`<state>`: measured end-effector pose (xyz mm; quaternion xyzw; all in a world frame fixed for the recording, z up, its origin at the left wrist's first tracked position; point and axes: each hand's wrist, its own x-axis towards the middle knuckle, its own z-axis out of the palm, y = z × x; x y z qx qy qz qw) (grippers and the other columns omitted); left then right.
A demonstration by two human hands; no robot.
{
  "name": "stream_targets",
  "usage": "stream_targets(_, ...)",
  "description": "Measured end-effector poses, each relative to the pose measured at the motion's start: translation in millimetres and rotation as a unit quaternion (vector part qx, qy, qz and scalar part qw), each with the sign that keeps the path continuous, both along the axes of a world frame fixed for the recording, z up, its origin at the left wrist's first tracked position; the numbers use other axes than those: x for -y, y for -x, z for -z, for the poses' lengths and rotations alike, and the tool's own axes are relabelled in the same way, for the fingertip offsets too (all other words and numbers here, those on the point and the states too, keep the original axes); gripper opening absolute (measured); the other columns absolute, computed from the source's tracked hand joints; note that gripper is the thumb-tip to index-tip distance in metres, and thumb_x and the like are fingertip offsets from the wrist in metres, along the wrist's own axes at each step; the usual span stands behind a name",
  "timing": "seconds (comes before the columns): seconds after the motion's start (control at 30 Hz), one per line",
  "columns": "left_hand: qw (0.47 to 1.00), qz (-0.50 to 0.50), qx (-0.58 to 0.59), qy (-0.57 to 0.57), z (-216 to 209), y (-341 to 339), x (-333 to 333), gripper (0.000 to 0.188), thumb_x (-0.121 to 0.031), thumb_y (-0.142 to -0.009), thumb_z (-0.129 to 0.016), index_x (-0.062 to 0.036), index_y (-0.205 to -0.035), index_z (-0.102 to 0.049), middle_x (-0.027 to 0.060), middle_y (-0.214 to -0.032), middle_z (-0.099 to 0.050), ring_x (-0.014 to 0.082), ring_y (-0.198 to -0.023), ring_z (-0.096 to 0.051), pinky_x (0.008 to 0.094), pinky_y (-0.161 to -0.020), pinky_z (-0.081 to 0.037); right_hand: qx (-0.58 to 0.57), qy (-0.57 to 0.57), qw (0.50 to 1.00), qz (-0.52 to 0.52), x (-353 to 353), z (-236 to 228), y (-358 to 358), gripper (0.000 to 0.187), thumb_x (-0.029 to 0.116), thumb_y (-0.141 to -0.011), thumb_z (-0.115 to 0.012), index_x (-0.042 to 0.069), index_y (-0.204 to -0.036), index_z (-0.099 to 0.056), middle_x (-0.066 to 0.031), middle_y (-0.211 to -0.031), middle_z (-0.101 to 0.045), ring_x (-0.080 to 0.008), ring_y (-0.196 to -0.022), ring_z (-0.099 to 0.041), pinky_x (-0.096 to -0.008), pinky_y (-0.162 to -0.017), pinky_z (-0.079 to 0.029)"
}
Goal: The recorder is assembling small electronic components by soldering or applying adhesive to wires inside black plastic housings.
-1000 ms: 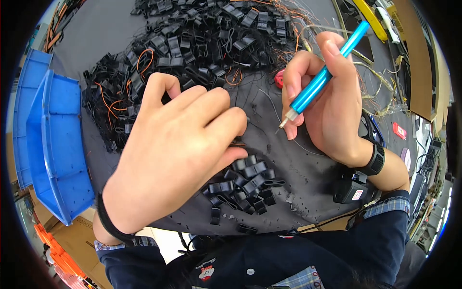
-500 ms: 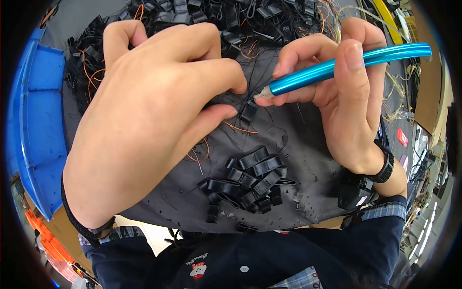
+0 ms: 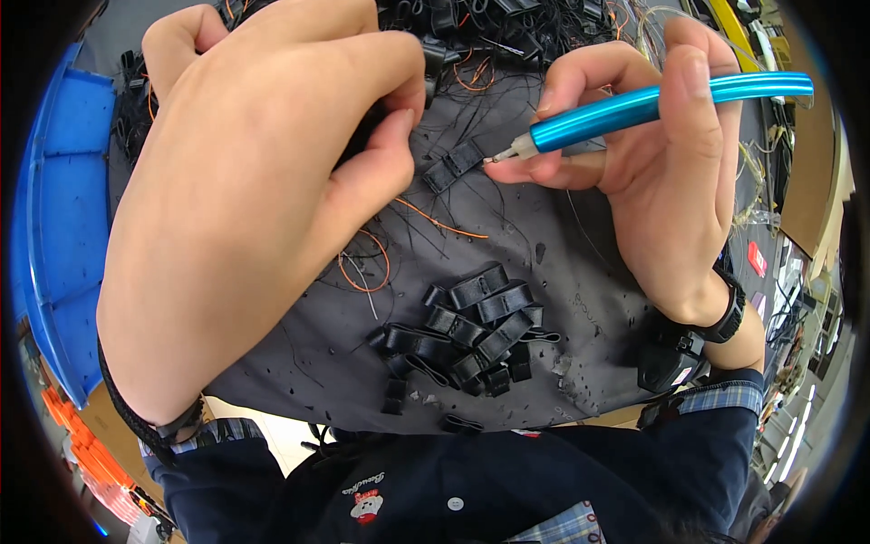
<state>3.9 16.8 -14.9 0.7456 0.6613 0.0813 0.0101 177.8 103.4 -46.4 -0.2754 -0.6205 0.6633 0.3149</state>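
In my right hand [image 3: 652, 145] is a shiny blue pen-shaped tool [image 3: 598, 121] with a pale nozzle and a fine tip, gripped between thumb and fingers. That tip sits just right of a folded black ribbon loop [image 3: 453, 167] lying on the dark cloth. My left hand [image 3: 254, 154] reaches over the edge of a heap of black ribbon loops with loose threads [image 3: 517, 23]. Its thumb and index finger are pressed close together, and whatever lies between them is hidden. A smaller pile of black ribbon loops [image 3: 480, 331] rests nearer to me.
Orange thread [image 3: 444, 222] and black thread ends lie across the dark cloth [image 3: 299, 363]. Blue plastic bins [image 3: 72, 218] stand at the left. A black device [image 3: 666, 363] is beside my right wrist. A yellow bar [image 3: 736, 41] runs along the far right.
My left hand has moved away and to the left, its thumb and index finger coming together. The ribbon loop by the tip now shows more fully. My right hand has shifted slightly right.
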Motion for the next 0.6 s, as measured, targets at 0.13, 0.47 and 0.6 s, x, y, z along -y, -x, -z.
stream_targets(0.13,1.0,-0.011,0.015,-0.021,2.6,-2.6,-3.1,0.005,-0.008,-0.074,-0.06,-0.0083,-0.076,-0.056,-0.0007,-0.073,-0.046,0.0125,-0.066,-0.045,0.0299,-0.076,-0.024,-0.026,0.012,0.999,0.014,-5.3,3.0,-0.6,0.035,0.038,-0.096,-0.027,0.005,-0.105,-0.033,-0.0156,-0.085,-0.052,-0.0194,-0.064,-0.06,-0.0457,-0.069,-0.057)
stream_targets(0.47,1.0,0.007,0.014,0.002,2.9,-6.4,-5.5,0.028,-0.026,-0.06,-0.076,-0.0114,-0.068,-0.053,-0.002,-0.065,-0.043,0.0149,-0.068,-0.044,0.0328,-0.072,-0.023,-0.117,0.096,0.988,0.03,-11.5,7.6,-5.7,0.035,0.04,-0.096,-0.025,0.009,-0.096,-0.041,-0.0091,-0.077,-0.049,-0.0151,-0.054,-0.051,-0.0368,-0.05,-0.056)
stream_targets(0.6,0.999,0.012,0.034,0.02,-0.3,-4.5,-2.4,0.026,-0.023,-0.059,-0.076,-0.0121,-0.069,-0.055,-0.0028,-0.065,-0.043,0.0138,-0.068,-0.043,0.0326,-0.072,-0.022,-0.139,0.044,0.989,0.028,-6.2,4.9,-2.5,0.029,0.039,-0.096,-0.025,0.012,-0.09,-0.034,-0.0099,-0.074,-0.047,-0.017,-0.051,-0.051,-0.0333,-0.04,-0.053)
